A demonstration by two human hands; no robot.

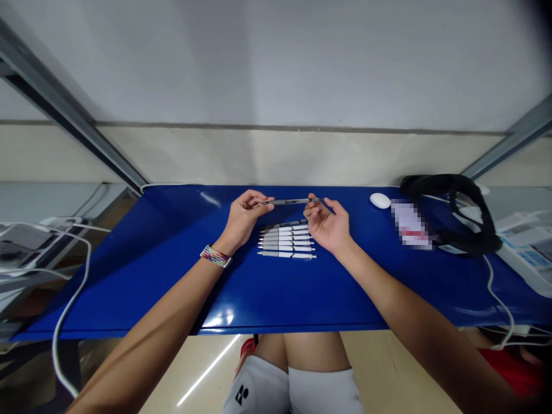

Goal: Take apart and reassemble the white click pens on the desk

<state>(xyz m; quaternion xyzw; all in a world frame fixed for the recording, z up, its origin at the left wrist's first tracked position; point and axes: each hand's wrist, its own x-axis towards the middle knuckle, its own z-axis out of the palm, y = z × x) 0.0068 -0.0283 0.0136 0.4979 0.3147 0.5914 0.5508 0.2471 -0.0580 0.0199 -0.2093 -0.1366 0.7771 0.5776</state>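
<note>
A pen (290, 202) with a grey grip and a clear barrel lies level between my hands, above the far part of the blue table (172, 276). My left hand (245, 215) pinches its grip end between thumb and fingers. At the other end, my right hand (330, 224) holds the pen with its fingertips, palm turned up. Just below my hands, several white-and-grey pens (284, 242) lie side by side in a row, tips to the left. The farthest pen in the row (287, 223) looks darker than the others. My right hand partly covers the row's upper right end.
To the right lie a white oval object (380, 200), a blurred-out card (409, 224) and a black strap-like headset (470, 215). White cables (81, 293) hang at the left edge. A pale wall (293, 155) stands behind the table, with metal posts at both sides.
</note>
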